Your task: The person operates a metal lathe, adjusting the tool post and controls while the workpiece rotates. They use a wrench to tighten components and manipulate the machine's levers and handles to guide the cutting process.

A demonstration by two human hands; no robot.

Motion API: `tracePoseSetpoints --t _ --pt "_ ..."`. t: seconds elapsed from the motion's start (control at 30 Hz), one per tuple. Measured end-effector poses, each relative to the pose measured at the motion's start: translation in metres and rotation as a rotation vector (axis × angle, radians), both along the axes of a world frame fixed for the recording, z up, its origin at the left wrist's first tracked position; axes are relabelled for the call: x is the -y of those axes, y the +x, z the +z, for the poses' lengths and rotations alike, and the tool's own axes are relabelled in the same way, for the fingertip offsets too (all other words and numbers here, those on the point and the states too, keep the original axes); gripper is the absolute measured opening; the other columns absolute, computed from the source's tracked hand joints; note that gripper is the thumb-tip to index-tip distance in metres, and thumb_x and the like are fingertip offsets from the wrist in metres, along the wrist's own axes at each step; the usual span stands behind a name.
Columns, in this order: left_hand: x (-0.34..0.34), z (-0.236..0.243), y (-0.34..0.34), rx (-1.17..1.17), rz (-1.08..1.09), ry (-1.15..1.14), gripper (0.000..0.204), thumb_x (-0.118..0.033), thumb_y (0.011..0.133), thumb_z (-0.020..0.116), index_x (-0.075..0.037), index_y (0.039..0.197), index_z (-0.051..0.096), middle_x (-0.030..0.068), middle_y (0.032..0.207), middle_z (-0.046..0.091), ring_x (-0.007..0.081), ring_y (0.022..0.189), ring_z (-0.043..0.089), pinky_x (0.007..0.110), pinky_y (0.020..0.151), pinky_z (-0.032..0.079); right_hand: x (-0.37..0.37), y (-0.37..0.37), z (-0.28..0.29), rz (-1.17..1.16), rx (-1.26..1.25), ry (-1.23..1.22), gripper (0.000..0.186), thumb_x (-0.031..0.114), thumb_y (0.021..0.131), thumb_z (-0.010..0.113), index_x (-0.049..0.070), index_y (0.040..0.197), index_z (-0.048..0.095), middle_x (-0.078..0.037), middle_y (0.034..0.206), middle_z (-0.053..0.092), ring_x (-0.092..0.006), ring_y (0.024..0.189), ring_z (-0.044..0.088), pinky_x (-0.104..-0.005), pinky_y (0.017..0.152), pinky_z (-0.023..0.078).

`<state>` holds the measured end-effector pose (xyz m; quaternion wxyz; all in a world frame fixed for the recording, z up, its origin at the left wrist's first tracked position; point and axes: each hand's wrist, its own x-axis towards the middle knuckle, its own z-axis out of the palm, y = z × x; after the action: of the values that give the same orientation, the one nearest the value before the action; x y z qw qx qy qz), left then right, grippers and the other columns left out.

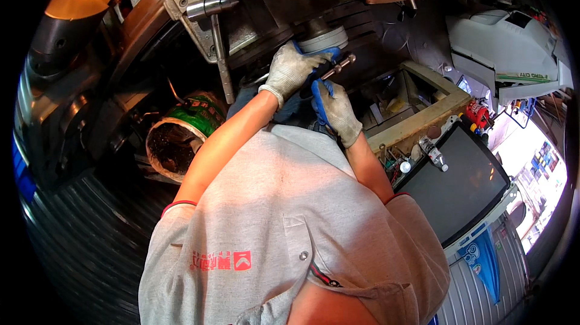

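A grey-white glove with blue coated fingers covers each hand. My left hand (291, 70) is bent around the edge of a dark handwheel, just below a pale round dial collar (325, 41) on the machine. One of its blue fingers stretches right, beneath the collar. My right hand (338, 110) is lower and to the right, its fingers curled at the wheel's near side; the grip is partly hidden. Between and above the hands, a metal crank handle (339, 67) sticks out, apart from the right fingers. Most of the wheel lies in shadow behind the gloves.
A clamp lever (222, 59) hangs left of my hands. A dirty bucket (175, 146) stands beside my left forearm. To the right are an open metal-framed tray (417, 122), a small clear bottle (434, 154) and a dark panel (450, 183). A chuck (75, 10) is far left.
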<state>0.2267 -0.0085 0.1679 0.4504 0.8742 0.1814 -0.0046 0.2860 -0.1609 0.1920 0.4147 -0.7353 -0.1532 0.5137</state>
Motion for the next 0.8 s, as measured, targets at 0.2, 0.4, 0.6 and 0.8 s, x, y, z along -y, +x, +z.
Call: tracePoseSetpoints --t 0.2,0.4,0.6,0.8 --pt "0.004 -0.013 -0.001 0.126 0.048 -0.063 0.016 -0.008 0.087 0.053 -0.004 0.092 0.067 0.0072 0.094 0.07 0.0153 0.082 0.066 0.029 0.072 0.052 0.0 0.004 0.007 0.009 -0.014 -0.009 0.038 0.034 0.093 0.05 -0.002 0.088 0.058 -0.017 0.066 0.056 -0.0276 0.059 0.055 -0.0392 0.058 0.043" --pt "-0.015 0.039 -0.006 -0.311 0.414 -0.431 0.048 -0.028 0.079 0.069 -0.001 0.116 0.056 0.0199 0.099 0.064 0.027 0.091 0.061 0.036 0.082 0.047 0.007 0.008 0.009 -0.036 -0.208 0.058 0.042 0.04 0.095 0.049 0.0 0.103 0.061 -0.005 0.077 0.062 -0.0109 0.062 0.057 -0.0268 0.057 0.046" --pt "-0.046 0.123 -0.13 0.201 0.8 -1.009 0.045 -0.021 0.092 0.052 0.002 0.13 0.044 0.0175 0.118 0.057 0.0212 0.099 0.059 0.033 0.089 0.047 0.017 0.023 -0.001 -0.055 -0.143 0.113 0.044 0.038 0.096 0.048 -0.002 0.11 0.059 0.001 0.086 0.058 -0.006 0.074 0.05 -0.0208 0.066 0.042" --pt "-0.015 0.054 -0.3 0.752 1.423 -1.535 0.042 -0.039 0.095 0.045 -0.005 0.115 0.057 0.0112 0.104 0.064 0.0244 0.092 0.063 0.04 0.084 0.05 0.02 0.02 -0.026 -0.118 0.013 0.015 0.034 0.038 0.096 0.046 0.007 0.092 0.06 0.007 0.073 0.05 -0.0022 0.064 0.044 -0.0184 0.056 0.037"
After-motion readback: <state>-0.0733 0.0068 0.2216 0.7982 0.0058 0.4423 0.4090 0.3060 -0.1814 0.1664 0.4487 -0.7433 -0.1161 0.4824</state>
